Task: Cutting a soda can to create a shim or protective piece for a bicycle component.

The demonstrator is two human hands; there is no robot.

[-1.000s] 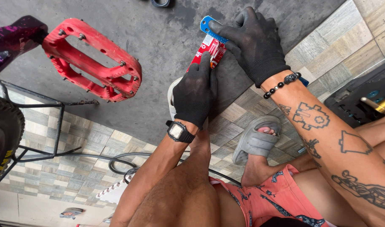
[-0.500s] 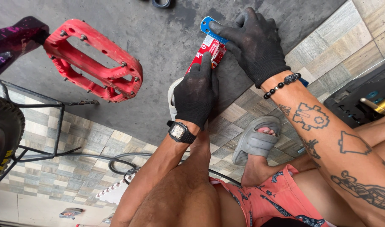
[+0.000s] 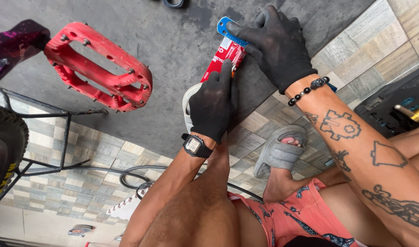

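In the head view, the person sits low with knees drawn up, wearing coral patterned shorts (image 3: 305, 215) and grey rubber slide sandals (image 3: 280, 153), and both hands in black work gloves meet over a small red and white cardboard blister pack with a blue plastic hang tab (image 3: 228, 50).

The left hand (image 3: 214, 105) is curled closed around the lower part of the pack, its index finger stretched up along the red card face; a black digital wristwatch (image 3: 196, 146) sits on that wrist. The right hand (image 3: 278, 45) closes over the upper end, fingers folded across the blue tab and the thumb side pressed to the pack's right edge. A black bead bracelet (image 3: 308, 90) circles the right wrist, and line tattoos run down the forearm. What the pack contains cannot be made out.

The pack is held in the air between the two hands, above the dark grey concrete floor (image 3: 173, 68), just where it meets the pale wood-look floor tiles (image 3: 370, 50).

To the left, well apart from the hands, a red metal flat bicycle pedal with small studs (image 3: 99, 68) juts from a dark purple crank arm (image 3: 12, 43). A knobby black tyre (image 3: 5, 146) and a thin black metal stand (image 3: 65, 132) sit at the left edge. A black cable (image 3: 131, 176) loops on the tiles near the left forearm.
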